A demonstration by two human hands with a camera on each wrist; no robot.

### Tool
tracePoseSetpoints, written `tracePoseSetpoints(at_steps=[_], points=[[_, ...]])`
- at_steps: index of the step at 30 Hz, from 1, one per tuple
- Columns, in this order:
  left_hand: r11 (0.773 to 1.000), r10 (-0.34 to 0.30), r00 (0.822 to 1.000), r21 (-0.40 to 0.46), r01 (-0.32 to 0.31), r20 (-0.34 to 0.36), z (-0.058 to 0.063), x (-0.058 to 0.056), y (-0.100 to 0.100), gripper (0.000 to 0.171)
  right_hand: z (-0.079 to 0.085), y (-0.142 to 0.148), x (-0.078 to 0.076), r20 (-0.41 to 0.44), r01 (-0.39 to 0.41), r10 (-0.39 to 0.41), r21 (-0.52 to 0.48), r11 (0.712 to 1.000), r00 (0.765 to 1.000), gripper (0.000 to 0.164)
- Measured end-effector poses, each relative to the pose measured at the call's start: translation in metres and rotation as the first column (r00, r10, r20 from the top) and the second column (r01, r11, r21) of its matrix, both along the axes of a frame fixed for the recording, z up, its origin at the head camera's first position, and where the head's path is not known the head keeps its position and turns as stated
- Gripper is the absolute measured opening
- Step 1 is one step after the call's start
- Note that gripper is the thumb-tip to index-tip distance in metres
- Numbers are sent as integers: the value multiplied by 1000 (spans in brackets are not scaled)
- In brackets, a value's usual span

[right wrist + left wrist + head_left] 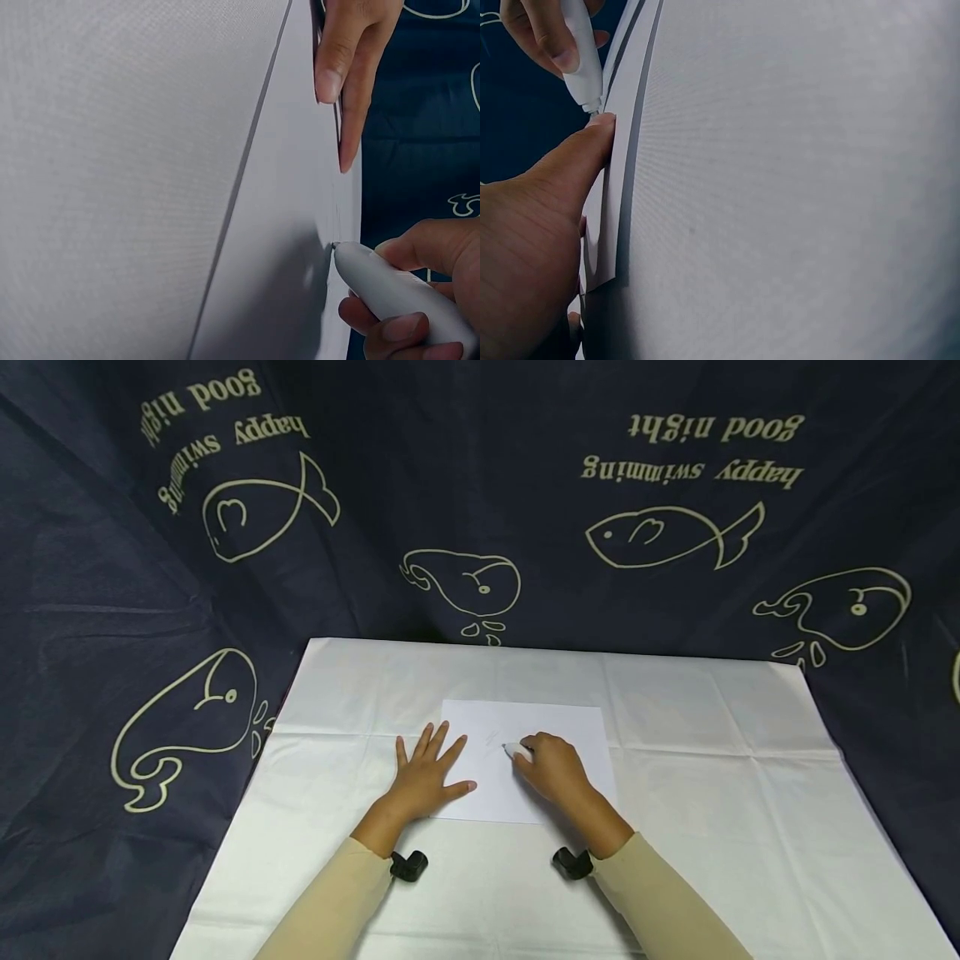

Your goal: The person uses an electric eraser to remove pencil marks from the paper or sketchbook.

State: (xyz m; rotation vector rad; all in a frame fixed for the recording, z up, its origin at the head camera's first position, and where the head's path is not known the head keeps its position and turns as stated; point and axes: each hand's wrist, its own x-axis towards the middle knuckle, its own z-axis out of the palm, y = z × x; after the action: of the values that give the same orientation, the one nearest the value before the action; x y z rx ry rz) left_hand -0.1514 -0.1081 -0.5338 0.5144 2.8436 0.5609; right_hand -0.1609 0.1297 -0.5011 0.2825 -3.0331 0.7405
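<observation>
A white sheet of paper (551,720) lies on the cloth-covered table, with faint grey marks (492,737) near its middle. My left hand (422,781) rests spread over the sheet's left edge, thumb and fingers straight. In my right hand (558,768) I grip a thick white pen-shaped tool (394,289) with a tapered nose. Its thin tip points left and meets the paper beside the marks, as the right wrist view shows. The left wrist view has the same white tool (583,56) beyond my left thumb. The exact kind of tool cannot be told.
A creased white cloth (712,810) covers the table. Behind and beside it hangs a dark blue cloth (420,468) printed with fish, whales and upside-down lettering. Black wrist cameras (408,866) sit at both cuffs of the beige sleeves (333,902).
</observation>
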Motion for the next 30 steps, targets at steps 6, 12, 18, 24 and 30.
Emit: tracePoseSetpoints(at_steps=[6,12,18,24,30], points=[[1000,2,1000,-1,-2,-1,2,0,1,82,-1,0,0,-11,3,-3,-1,1000,1000,24],[1000,3,1000,-5,-3,-2,2,-1,0,82,1,-3,1,-10,-7,7,3,1000,1000,26],[1000,2,1000,-5,-2,5,4,0,0,82,-1,-1,-1,-17,6,-6,2,1000,1000,24],[1000,-1,1000,7,1,5,5,0,0,82,-2,-1,0,-9,1,-1,7,1000,1000,25],[1000,-1,1000,12,1,4,3,0,0,81,-1,-3,1,-16,-8,8,-5,1000,1000,25]])
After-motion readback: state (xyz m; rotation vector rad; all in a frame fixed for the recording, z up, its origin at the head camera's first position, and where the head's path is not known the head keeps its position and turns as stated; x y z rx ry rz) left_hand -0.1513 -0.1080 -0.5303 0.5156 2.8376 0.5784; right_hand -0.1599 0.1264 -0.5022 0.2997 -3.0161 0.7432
